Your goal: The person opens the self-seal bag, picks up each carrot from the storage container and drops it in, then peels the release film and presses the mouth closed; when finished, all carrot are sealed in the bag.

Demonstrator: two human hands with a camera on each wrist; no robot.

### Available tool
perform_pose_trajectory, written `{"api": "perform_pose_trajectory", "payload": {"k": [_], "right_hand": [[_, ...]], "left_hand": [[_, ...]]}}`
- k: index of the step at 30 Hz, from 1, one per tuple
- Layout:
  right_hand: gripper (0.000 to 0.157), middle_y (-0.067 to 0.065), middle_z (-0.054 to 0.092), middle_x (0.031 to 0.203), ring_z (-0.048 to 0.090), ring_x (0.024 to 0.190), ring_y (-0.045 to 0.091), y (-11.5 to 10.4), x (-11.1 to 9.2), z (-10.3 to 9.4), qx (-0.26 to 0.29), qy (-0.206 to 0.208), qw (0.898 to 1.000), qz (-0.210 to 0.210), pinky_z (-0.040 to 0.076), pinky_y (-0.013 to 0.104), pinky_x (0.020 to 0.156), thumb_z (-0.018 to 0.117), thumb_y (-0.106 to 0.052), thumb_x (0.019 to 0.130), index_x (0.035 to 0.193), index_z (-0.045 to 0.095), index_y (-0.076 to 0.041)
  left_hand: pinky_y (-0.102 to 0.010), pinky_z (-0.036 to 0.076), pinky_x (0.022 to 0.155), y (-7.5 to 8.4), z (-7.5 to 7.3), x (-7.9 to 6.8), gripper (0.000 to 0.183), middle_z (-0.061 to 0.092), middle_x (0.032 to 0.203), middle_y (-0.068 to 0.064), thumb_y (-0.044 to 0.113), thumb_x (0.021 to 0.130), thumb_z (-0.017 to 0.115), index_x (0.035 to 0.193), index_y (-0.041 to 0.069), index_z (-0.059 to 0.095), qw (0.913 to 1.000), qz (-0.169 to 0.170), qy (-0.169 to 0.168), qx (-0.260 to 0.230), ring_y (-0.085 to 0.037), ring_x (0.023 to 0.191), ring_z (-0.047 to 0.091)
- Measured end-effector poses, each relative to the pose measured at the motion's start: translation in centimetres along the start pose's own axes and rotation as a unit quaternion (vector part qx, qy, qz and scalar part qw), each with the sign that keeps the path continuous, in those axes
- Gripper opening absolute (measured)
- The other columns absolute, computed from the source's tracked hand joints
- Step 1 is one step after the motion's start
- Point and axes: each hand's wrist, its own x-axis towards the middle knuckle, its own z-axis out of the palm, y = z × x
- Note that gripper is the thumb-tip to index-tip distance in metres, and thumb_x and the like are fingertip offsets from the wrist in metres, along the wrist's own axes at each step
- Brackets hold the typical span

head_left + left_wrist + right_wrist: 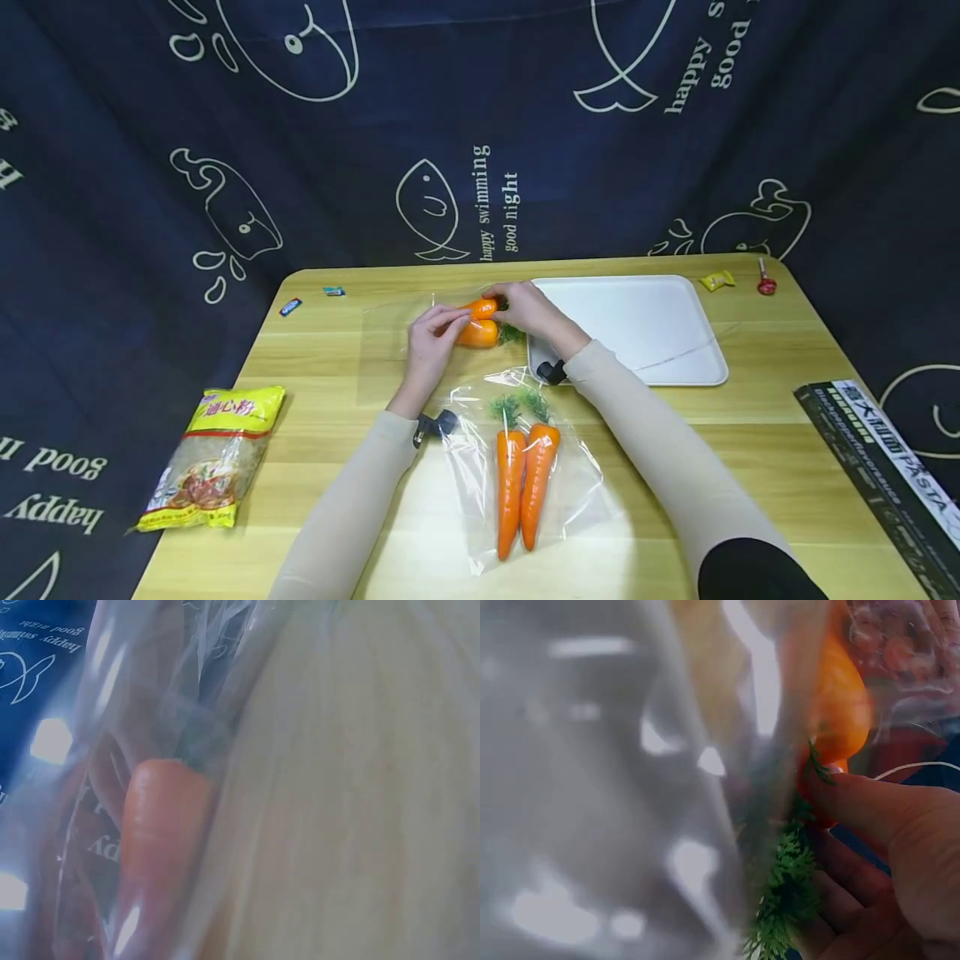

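Observation:
Near the back of the table, two orange carrots lie side by side, the upper carrot (pixel 483 308) and the lower carrot (pixel 478 335). A clear plastic bag (pixel 381 354) spreads flat left of them, its film passing close in front of both wrist cameras. My left hand (pixel 431 346) pinches the bag's film beside the carrots' bodies. With thumb and fingers, my right hand (pixel 525 307) grips the upper carrot by its crown, green leaves (pixel 791 881) hanging below the thumb. Through the film, the left wrist view shows one carrot (pixel 166 825).
Another clear bag (pixel 577 487) with two carrots (pixel 525 483) lies nearer me, between the forearms. A white tray (pixel 637 325) sits under and behind my right wrist. A pasta bag (pixel 213 458) is at left, a black pasta box (pixel 877 475) at right. Small wrapped sweets (pixel 717 280) lie along the back.

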Motion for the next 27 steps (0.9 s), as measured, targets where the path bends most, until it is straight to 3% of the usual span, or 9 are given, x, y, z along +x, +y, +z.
{"api": "perform_pose_trajectory", "payload": {"k": [3,6,9,12,15,17,23,27], "right_hand": [[0.040,0.008,0.065,0.134,0.064,0.113,0.027,-0.1,-0.4,-0.4,-0.009,0.001,1.000,-0.002,0.050,0.043,0.103,0.071,-0.022,0.094,0.133,0.064,-0.014],[0.034,0.009,0.067,0.130,0.066,0.105,0.026,-0.7,-1.8,-1.3,-0.004,0.051,0.999,-0.010,0.053,0.042,0.097,0.066,-0.021,0.097,0.129,0.066,-0.013],[0.026,0.010,0.075,0.103,0.065,0.077,0.019,-1.8,-3.9,-2.3,0.018,0.095,0.995,0.006,0.055,0.034,0.072,0.061,-0.023,0.099,0.121,0.071,-0.011],[0.030,0.015,0.073,0.079,0.055,0.050,0.015,-3.1,-6.0,-2.6,0.111,0.039,0.991,0.059,0.045,0.028,0.047,0.058,-0.028,0.100,0.120,0.069,-0.010],[0.034,0.021,0.072,0.076,0.053,0.039,0.015,-4.0,-7.2,-2.0,0.227,-0.051,0.964,0.132,0.043,0.027,0.039,0.058,-0.032,0.100,0.126,0.064,-0.011],[0.034,0.021,0.073,0.078,0.055,0.040,0.014,-4.2,-7.4,-1.2,0.274,-0.083,0.945,0.160,0.045,0.027,0.039,0.059,-0.030,0.100,0.128,0.061,-0.011],[0.036,0.018,0.074,0.084,0.066,0.051,0.015,-3.6,-7.3,1.0,0.355,-0.112,0.909,0.189,0.054,0.025,0.045,0.057,-0.026,0.102,0.129,0.058,-0.002],[0.031,0.019,0.075,0.094,0.072,0.065,0.019,-3.5,-7.3,1.5,0.395,-0.107,0.891,0.196,0.061,0.029,0.058,0.054,-0.020,0.103,0.123,0.064,0.003]], "left_hand": [[-0.013,0.055,0.077,0.2,0.1,-0.1,0.014,0.073,0.098,-0.010,0.015,0.087,0.077,0.099,0.007,0.079,1.0000,-0.006,-0.004,-0.001,-0.016,0.090,0.065],[-0.015,0.056,0.077,0.4,0.1,0.0,0.014,0.073,0.098,-0.007,0.018,0.088,0.076,0.098,0.009,0.080,1.0000,-0.007,-0.003,-0.003,-0.014,0.090,0.065],[-0.017,0.057,0.076,0.4,0.2,0.0,0.013,0.074,0.097,-0.005,0.018,0.088,0.076,0.099,0.012,0.080,0.9999,-0.008,0.001,-0.006,-0.013,0.088,0.066],[-0.017,0.058,0.076,0.5,0.3,0.0,0.013,0.074,0.097,-0.005,0.016,0.089,0.076,0.100,0.011,0.080,0.9998,-0.013,0.010,-0.013,-0.013,0.088,0.067],[-0.017,0.057,0.073,0.6,0.5,0.0,0.014,0.074,0.097,-0.005,0.017,0.089,0.075,0.101,0.010,0.079,0.9995,-0.017,0.023,-0.012,-0.012,0.085,0.067],[-0.016,0.057,0.071,0.6,0.7,0.0,0.015,0.073,0.097,-0.006,0.019,0.090,0.075,0.101,0.009,0.079,0.9994,-0.018,0.030,-0.004,-0.012,0.082,0.066],[-0.015,0.056,0.069,0.7,1.5,-0.4,0.014,0.073,0.095,-0.003,0.020,0.090,0.075,0.101,0.012,0.079,0.9993,-0.015,0.024,0.024,-0.009,0.080,0.063],[-0.020,0.056,0.073,1.6,0.5,0.4,0.020,0.071,0.101,-0.002,0.022,0.091,0.074,0.109,0.013,0.077,0.9969,-0.025,-0.026,0.070,-0.011,0.084,0.062]]}}
